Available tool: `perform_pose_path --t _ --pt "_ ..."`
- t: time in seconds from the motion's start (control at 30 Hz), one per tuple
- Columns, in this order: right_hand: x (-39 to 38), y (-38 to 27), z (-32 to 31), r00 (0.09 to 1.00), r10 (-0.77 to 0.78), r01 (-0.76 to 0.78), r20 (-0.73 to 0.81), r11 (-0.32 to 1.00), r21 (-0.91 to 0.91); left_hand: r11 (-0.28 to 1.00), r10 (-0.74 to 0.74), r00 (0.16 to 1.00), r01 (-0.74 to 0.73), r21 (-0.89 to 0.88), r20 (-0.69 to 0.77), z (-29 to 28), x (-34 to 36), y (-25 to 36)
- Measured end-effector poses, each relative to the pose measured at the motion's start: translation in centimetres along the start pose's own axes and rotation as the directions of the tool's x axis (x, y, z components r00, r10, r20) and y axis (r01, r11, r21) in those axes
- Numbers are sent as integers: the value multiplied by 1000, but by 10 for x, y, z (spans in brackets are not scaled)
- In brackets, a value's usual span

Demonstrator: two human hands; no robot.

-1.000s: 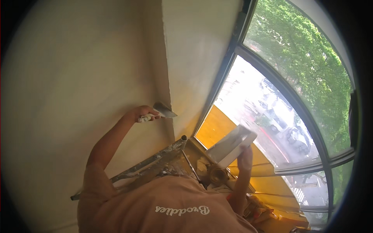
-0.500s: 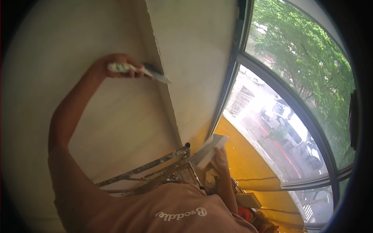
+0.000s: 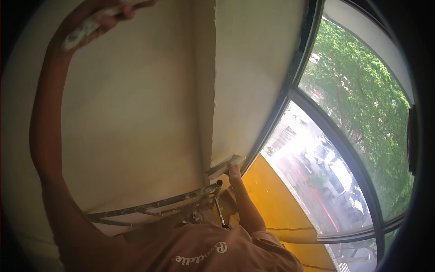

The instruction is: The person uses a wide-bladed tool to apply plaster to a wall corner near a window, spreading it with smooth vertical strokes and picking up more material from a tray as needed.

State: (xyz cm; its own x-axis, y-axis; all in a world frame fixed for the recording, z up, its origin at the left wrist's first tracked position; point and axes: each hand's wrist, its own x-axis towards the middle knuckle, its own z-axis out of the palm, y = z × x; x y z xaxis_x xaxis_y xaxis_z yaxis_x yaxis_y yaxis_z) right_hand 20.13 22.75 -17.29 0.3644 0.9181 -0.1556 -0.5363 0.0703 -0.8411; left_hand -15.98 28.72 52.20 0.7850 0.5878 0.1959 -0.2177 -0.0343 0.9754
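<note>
High at the upper left, my left hand [image 3: 106,20] is wrapped round the pale, smeared handle of a putty knife [image 3: 78,37]. Its blade cannot be made out at the picture's top edge. My right hand [image 3: 233,171] grips a wide, flat grey trowel plate [image 3: 219,167] low by the wall corner, beside the window side. The plate is tilted, its broad face seen nearly edge-on. Behind both hands is a pale plastered wall [image 3: 136,113] with a projecting vertical corner edge [image 3: 213,99].
A paint-splattered metal scaffold frame [image 3: 158,200] stands close before my body. To the right, a dark-framed window [image 3: 326,122] looks out on a tree and a street far below. Beneath it is a yellow wall panel [image 3: 267,195].
My left hand has risen up and left with the putty knife, away from the corner edge. My right hand has lifted the trowel plate slightly up and left, turning it more edge-on.
</note>
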Motion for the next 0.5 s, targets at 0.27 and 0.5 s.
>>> perform_pose_path --t 0.27,0.5 --pt "40 9 3 983 173 -167 64 983 -80 968 -104 810 215 128 -577 9 -139 -169" --pt "28 -132 90 965 164 -151 204 985 -79 919 -393 842 378 -115 -371 28 -214 -368"
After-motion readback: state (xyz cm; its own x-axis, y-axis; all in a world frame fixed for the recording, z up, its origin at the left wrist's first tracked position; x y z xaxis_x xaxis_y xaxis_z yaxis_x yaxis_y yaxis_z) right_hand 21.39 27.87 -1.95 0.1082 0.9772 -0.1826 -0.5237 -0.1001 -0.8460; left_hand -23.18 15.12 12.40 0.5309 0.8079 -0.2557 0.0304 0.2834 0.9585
